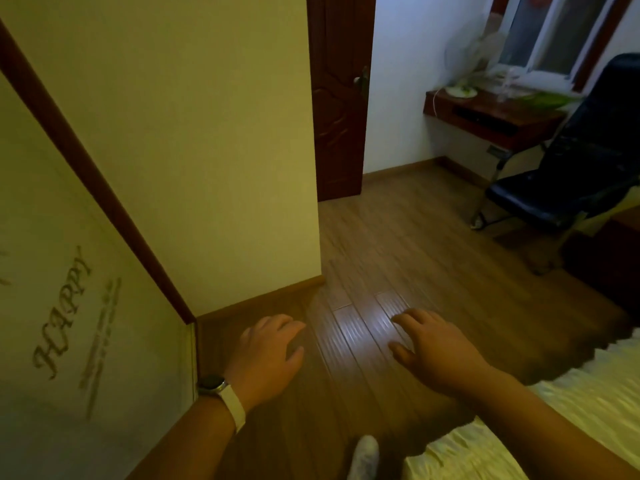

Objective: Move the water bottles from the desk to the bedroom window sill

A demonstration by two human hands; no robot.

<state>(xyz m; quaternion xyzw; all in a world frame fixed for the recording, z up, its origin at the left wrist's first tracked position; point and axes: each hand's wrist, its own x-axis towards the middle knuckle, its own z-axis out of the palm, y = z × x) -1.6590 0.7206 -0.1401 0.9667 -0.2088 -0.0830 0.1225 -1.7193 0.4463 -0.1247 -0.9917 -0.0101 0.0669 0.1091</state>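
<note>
Both my hands hang empty over the wooden floor, fingers apart. My left hand (268, 348), with a watch on the wrist, is near the wall corner. My right hand (433, 348) is further right. At the far right stands a dark wooden desk (485, 119) under a window (554, 32) with a white sill (543, 79). A faint, blurred clear bottle (506, 83) seems to stand on the desk near the sill; I cannot tell more.
A white fan (467, 60) stands on the desk. A black chair (571, 161) sits before it. A dark open door (341, 95) is ahead. A cream wall (173, 133) and a sliding panel marked HAPPY (69, 306) fill the left. A bed (554, 427) lies lower right.
</note>
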